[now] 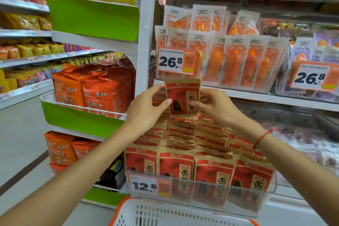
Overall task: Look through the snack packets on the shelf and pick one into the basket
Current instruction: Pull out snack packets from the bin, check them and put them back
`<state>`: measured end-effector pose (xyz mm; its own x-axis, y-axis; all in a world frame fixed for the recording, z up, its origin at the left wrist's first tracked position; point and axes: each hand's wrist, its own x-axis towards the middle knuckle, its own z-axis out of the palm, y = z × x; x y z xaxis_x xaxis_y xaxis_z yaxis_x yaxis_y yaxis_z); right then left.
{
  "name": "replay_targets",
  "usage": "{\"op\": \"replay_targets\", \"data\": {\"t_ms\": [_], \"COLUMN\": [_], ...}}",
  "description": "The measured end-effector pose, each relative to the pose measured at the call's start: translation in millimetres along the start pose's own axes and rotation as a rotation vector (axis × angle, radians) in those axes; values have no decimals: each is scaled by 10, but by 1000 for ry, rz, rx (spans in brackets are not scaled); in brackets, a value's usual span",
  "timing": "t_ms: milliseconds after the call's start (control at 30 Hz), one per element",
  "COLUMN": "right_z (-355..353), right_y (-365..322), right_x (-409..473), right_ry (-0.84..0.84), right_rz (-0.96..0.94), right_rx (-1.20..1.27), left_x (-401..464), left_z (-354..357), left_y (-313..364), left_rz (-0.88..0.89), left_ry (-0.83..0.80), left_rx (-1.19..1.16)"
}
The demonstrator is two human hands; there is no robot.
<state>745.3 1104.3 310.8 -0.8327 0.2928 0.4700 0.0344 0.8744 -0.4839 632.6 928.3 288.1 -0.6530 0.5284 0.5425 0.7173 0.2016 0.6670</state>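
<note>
Two hands on one packet | left hand (146, 105) and right hand (215, 105) each pinch a side of the red seed packet (182, 97), upright above the shelf stack (192, 134) | long axis 12-to-6 | white basket (176, 213) lies at 6 o'clock, well below.

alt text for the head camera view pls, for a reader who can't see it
Both hands, left hand and right hand, hold up a red sunflower seed packet above rows of matching packets on a shop shelf. A white basket waits below; a price tag reads 12.8.
</note>
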Motion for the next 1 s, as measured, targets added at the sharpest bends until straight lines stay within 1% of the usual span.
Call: {"op": "replay_targets", "data": {"t_ms": [133,333,400,467,567,600,800,867,933,1000], "right_z": [97,208,207,184,136,128,267,268,215,158], "right_y": [144,257,272,277,275,277,333,324,287,242], "right_x": [102,161,192,211,209,201,176,181,162,117], "right_ry": [-33,-132,-156,-118,35,53,-81,-75,-20,-6], "right_rz": [13,39,64,57,12,7,114,103,41,-23], "right_rx": [-39,8,34,26,-41,-46,-196,-211,-263,-353], "left_x": [75,180,223,260,297,304,296,276,273,287], "left_z": [53,107,126,170,249,271,354,327,281,260], "left_y": [-132,-219,-227,-210,-176,-172,-299,-300,-254,-204], "left_rz": [6,-28,-38,-29,-3,-3,4,34,95,157], "left_ry": [1,-91,-100,-82,-96,-113,-279,-232,-148,-102], "left_rx": [-2,85,109,160,251,272,443,406,331,344]}}
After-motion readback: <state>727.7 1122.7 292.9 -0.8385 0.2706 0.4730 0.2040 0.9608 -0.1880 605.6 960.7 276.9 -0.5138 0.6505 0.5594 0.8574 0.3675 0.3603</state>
